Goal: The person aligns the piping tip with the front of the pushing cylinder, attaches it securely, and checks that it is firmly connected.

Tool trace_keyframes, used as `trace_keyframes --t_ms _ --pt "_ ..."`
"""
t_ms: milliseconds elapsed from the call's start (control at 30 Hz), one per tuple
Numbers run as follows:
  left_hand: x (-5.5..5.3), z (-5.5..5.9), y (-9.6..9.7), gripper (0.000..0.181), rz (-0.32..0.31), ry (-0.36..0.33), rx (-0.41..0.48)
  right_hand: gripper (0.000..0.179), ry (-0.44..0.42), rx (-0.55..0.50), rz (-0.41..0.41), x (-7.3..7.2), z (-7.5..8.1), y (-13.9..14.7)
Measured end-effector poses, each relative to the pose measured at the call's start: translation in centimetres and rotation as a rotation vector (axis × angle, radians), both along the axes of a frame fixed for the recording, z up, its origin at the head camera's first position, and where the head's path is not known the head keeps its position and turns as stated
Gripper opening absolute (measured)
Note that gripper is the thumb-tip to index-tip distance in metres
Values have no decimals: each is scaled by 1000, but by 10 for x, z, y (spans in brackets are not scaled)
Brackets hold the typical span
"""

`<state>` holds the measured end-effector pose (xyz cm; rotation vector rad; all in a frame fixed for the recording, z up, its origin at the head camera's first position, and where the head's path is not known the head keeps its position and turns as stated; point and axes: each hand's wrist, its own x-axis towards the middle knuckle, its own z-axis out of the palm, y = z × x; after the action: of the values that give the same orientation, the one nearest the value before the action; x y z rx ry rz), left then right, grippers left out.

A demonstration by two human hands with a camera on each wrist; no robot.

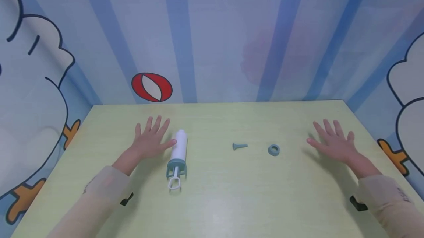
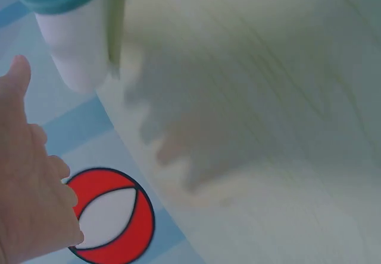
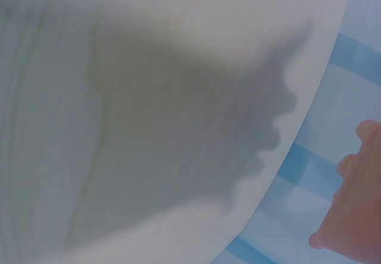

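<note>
A white syringe-like tube (image 1: 179,153) with a blue-green collar and a ring-ended white plunger lies left of the table's middle. My left hand (image 1: 149,144) hovers just left of it, fingers spread, holding nothing. In the head view its thumb overlaps the tube's edge; the left wrist view shows a gap between thumb and tube (image 2: 77,47). Farther right lie a small blue-green cone-shaped nozzle (image 1: 240,146) and a blue-green ring (image 1: 274,154). Over the right side of the table my right hand (image 1: 334,144) is spread and holds nothing; the ring is nearest to it.
The pale wooden table (image 1: 225,193) meets a blue striped backdrop (image 1: 225,46) at its far edge. Printed cartoon panels flank it on both sides. Dark strap ends (image 1: 358,204) hang below both sleeves.
</note>
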<state>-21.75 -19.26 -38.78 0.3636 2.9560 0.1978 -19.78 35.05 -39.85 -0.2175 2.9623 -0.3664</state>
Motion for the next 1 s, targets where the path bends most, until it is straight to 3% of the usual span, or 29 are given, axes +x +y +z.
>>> trace_keyframes --t_ms 500,833,1000 --pt "-9 -4 58 75 -192 55 86 76 104 -62 79 -5 0 -21" --pt "-8 -2 93 66 -302 -12 268 75 133 -98 144 -9 -4 -36" --pt "-12 -3 105 58 -323 -82 361 76 130 -132 170 -9 -5 -43"
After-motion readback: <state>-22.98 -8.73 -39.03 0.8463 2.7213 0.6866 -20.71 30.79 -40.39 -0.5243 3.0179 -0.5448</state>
